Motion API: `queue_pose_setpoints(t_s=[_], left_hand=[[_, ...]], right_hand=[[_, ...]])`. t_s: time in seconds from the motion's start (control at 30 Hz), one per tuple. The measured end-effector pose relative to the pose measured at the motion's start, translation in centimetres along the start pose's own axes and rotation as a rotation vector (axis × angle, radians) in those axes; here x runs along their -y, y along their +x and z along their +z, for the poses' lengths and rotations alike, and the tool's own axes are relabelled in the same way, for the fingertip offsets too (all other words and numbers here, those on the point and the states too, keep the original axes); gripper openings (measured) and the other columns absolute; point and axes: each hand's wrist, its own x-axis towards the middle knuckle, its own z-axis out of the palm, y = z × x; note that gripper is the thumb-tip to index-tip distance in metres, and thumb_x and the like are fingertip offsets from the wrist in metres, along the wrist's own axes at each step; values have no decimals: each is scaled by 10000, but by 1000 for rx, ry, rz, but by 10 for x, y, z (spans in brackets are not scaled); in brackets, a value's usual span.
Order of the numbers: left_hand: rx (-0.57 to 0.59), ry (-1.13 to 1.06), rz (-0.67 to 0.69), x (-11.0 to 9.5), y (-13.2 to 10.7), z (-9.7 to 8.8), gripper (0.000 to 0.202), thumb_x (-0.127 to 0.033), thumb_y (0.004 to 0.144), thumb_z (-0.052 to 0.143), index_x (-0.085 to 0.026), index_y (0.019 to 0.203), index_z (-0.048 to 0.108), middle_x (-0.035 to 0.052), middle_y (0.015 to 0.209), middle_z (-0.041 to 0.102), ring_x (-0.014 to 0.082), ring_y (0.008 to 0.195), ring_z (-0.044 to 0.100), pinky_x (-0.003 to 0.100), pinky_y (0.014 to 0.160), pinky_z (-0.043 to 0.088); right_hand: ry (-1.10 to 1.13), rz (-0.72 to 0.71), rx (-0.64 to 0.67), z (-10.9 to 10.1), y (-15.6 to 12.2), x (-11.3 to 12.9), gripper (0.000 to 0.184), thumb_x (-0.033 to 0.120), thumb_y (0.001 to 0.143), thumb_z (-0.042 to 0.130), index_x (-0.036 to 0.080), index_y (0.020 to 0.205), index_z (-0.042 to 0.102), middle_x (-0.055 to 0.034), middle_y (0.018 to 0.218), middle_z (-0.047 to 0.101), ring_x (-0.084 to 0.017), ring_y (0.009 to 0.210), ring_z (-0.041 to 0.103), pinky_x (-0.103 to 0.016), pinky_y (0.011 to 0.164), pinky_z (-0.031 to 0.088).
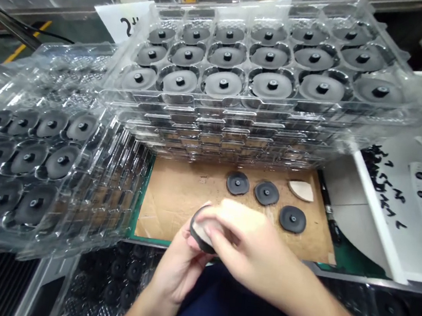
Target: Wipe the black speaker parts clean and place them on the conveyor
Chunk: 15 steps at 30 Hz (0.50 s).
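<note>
My left hand is closed around the edge of a dark rubbery disc, which is tilted above the cardboard's front edge. Bent over the same disc, my right hand pinches a whitish pad against its face. My fingers hide part of the pad. Three similar dark discs with small central studs lie on the cardboard: a left one, a middle one and a right one. Beside them rests a cream wedge-shaped piece.
Behind the cardboard rises a tall stack of clear trays filled with discs. Another tray stack stands at the left. On the right, a white box holds small black pieces. A dark pen-like tool lies along the cardboard's right edge.
</note>
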Motion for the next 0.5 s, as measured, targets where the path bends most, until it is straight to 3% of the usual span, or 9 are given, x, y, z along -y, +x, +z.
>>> queue_pose_setpoints(t_s=[0.1,0.2,0.27,0.4,0.5], left_hand=[[48,13,-26,-2,-2,2,450,-267,610,803,-165,1026,666,68,955,711,223,942,648,287,842,516],[16,36,-14,-4,-4,2,552,-251,592,816,-222,1112,633,62,1096,686,210,983,641,263,837,516],[18,54,-22,-3,-4,4,508,-292,591,816,-218,1067,656,58,1075,694,202,942,652,248,786,529],[130,71,-47,-1,-4,9,399,-309,600,810,-176,959,696,66,959,717,227,946,651,289,863,510],[125,56,-43,-3,-5,7,486,-243,597,814,-218,1059,668,50,1068,696,216,1020,626,273,902,486]], right_hand=[[-19,-64,-161,2,-6,-2,228,145,917,427,137,1047,614,-60,869,625,-153,787,594,-271,730,496],[86,-11,13,-4,-13,-1,201,109,894,473,191,989,630,-12,839,628,-113,744,596,-208,689,498],[78,35,41,-7,-13,0,190,104,884,490,205,943,640,5,820,632,-103,725,599,-196,685,497],[-11,-54,-164,-7,-11,1,220,127,905,442,128,1026,625,-65,880,643,-151,805,610,-258,743,501],[92,-54,-3,-15,-21,2,204,106,897,470,168,1007,629,-33,882,652,-126,799,608,-217,716,496]])
